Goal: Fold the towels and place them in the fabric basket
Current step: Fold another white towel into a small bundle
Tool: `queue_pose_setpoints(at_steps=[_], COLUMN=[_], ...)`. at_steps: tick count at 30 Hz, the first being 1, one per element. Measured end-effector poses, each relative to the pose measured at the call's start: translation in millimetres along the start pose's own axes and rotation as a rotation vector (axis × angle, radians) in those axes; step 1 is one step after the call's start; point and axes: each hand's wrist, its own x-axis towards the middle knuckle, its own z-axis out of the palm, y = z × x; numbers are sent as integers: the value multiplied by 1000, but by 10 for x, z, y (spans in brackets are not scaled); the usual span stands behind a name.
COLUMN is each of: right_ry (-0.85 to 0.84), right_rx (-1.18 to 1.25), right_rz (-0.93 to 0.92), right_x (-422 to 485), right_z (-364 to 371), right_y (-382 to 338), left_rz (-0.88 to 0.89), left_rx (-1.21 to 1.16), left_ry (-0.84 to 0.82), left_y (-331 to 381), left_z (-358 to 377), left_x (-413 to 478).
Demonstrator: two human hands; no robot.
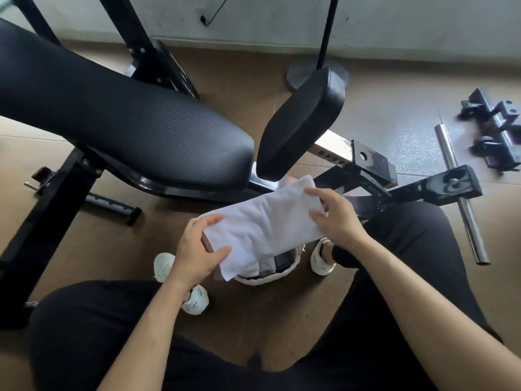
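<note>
My left hand [197, 249] and right hand [337, 218] each grip an end of the white towel [262, 221], hiding most of the fabric basket [253, 280]; weight bench [127, 117] crowds ahead.

Left grip [197, 249], right grip [335, 218]: both curled.

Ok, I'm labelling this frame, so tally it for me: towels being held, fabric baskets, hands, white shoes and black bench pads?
Folded white towel, held in both hands: 1
White fabric basket: 1
Hands: 2, left hand, right hand
White shoes: 2
Black ribbed bench pads: 2
Total: 8
</note>
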Motion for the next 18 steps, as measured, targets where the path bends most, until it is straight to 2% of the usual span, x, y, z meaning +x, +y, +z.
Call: queue_pose_setpoints(at_steps=[8, 18], right_ry=[-163, -296], right_rx=[23, 29], right_rz=[-290, -358], right_x=[-270, -414], right_z=[393, 657], right_y=[-160, -259], left_rz=[47, 13], left_rx=[6, -102], left_ry=[-65, -152], left_y=[102, 162], left_z=[179, 343], left_x=[-69, -91])
